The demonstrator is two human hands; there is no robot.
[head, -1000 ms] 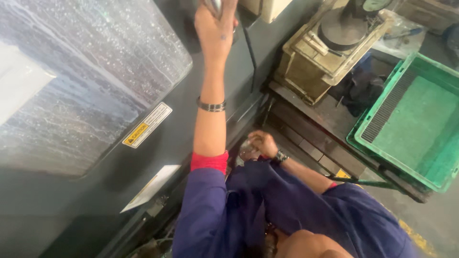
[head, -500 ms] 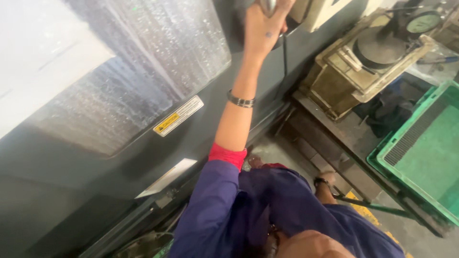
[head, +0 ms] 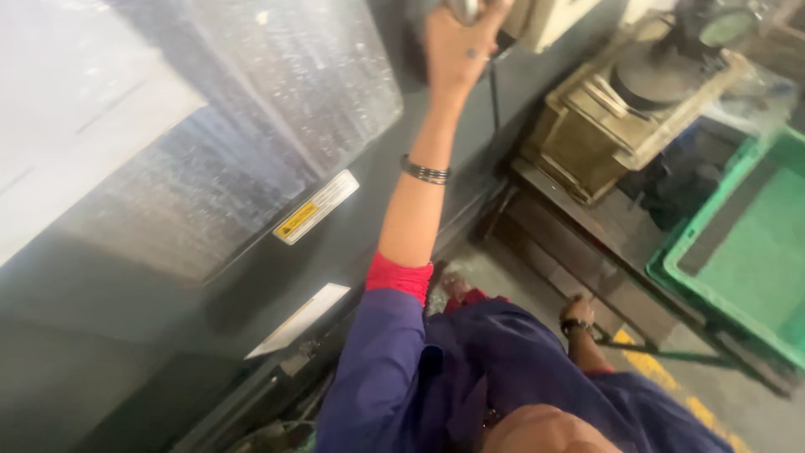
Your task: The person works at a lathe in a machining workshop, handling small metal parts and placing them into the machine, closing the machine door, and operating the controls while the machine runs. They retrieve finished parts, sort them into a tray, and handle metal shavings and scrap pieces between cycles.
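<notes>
Two bare hands: the left hand (head: 455,49) and the right hand (head: 577,312). One green plastic crate (head: 738,252), two rectangular stickers, one yellow-and-white sticker (head: 316,206), one plain white sticker (head: 298,320).

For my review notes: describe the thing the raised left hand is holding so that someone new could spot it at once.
Start at the big dark machine door with its wet window. Follow the raised left hand to the top edge of the view, where it closes round a handle. It is the only rounded, shiny silver part there, unlike the pale boxy housing beside it.
</notes>
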